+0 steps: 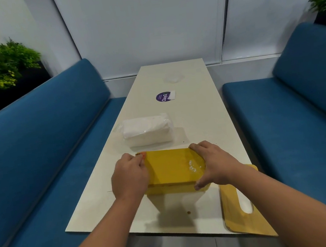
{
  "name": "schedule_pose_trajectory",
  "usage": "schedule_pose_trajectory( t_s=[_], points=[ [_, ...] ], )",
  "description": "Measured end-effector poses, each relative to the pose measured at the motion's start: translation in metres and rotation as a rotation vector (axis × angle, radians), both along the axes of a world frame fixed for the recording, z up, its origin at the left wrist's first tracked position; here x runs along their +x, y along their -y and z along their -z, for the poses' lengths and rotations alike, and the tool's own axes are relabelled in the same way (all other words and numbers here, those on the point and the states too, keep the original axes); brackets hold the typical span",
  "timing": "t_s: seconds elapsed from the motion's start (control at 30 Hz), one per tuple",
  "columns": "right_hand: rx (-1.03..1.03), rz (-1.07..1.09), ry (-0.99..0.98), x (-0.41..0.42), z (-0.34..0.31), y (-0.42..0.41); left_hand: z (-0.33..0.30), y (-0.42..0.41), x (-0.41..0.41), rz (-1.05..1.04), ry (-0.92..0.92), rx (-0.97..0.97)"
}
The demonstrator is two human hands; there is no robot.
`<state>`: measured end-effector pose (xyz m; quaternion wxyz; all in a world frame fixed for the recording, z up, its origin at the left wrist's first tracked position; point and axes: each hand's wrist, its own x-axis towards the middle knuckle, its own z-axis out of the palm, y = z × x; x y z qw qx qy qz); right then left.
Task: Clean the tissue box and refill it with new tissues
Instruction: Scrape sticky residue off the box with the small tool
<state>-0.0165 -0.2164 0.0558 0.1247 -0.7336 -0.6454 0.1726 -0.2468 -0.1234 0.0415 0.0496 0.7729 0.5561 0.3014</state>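
Hands: left hand (pixel 129 176) curled round the left end of the yellow tissue box (pixel 173 168), something small and orange pinched at its fingertips, too blurred to name; right hand (pixel 207 164) clamped on the right end, thumb on the near edge, fingers over the far corner.
Box: flat side up, held just above or resting on the white table (pixel 208 118), near its front edge; cannot tell which, though a shadow falls beneath.
Step in hand: most likely turning or steadying the box for cleaning, refill not yet begun.
Doing it well: grip kept even at both ends; box kept low over the table; whitish specks on the top right worth wiping off first.
Lid: flat yellow panel with a slot (pixel 242 203), lying to the right, partly over the table edge; worth pushing inward, likely to slip off.
Refill: wrapped pack of white tissues (pixel 147 130), just behind the box, wrapper apparently on.
Further out: purple round sticker (pixel 163 97) mid-table; blue benches (pixel 39 149) either side.
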Motion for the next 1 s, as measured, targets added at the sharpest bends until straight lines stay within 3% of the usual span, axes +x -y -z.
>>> schedule_pose_trajectory(
  t_s=[0.17,0.33,0.57,0.77,1.0],
  points=[
    [0.002,-0.006,0.001,0.000,0.000,0.000,0.004,0.017,0.021,0.337,-0.106,0.093],
    [0.014,0.003,0.004,0.000,0.002,0.000,-0.010,0.016,0.045,0.257,-0.201,0.032],
    [0.051,0.064,-0.101,0.000,0.006,0.001,-0.026,0.021,0.086,0.545,-0.364,0.006],
    [0.079,0.067,-0.113,0.001,0.008,0.006,-0.027,-0.007,0.050,0.385,-0.339,-0.066],
    [0.067,0.134,-0.264,0.012,0.014,0.013,-0.025,-0.005,0.048,0.408,-0.369,-0.051]
  ],
)
